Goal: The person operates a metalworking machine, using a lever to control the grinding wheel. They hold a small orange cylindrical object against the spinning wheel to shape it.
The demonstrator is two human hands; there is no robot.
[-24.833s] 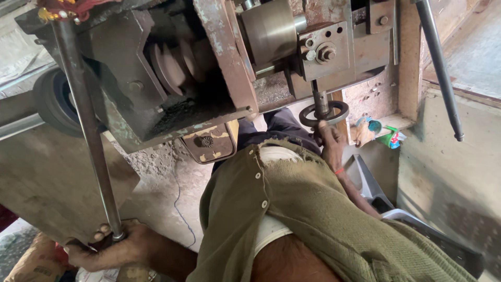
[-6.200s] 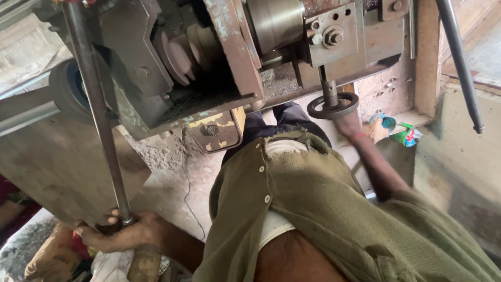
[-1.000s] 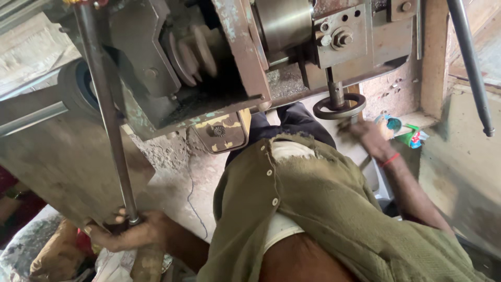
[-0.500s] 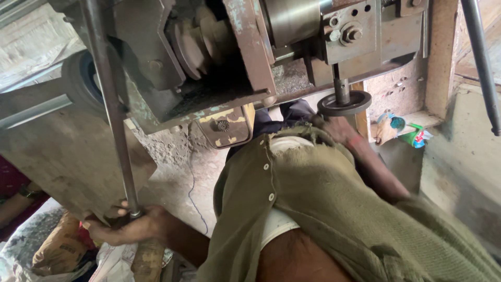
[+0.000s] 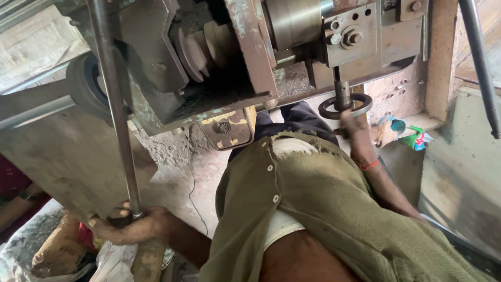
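My left hand (image 5: 130,227) is clenched around the lower end of the long steel lever (image 5: 112,104), which runs up past the grey machine (image 5: 156,68) toward the top of the frame. My right hand (image 5: 355,125) is up at the small round handwheel (image 5: 345,106) under the bolted bracket (image 5: 352,36); its fingers touch the rim, but I cannot tell whether they are closed around it. To work this well, I judge I should keep the lever grip firm and low, where it gives the most pull, and turn the wheel in small amounts, with my shirt (image 5: 313,209) held away from the stepped pulley (image 5: 201,47). A green packet (image 5: 417,140) lies on the ledge near the wheel.
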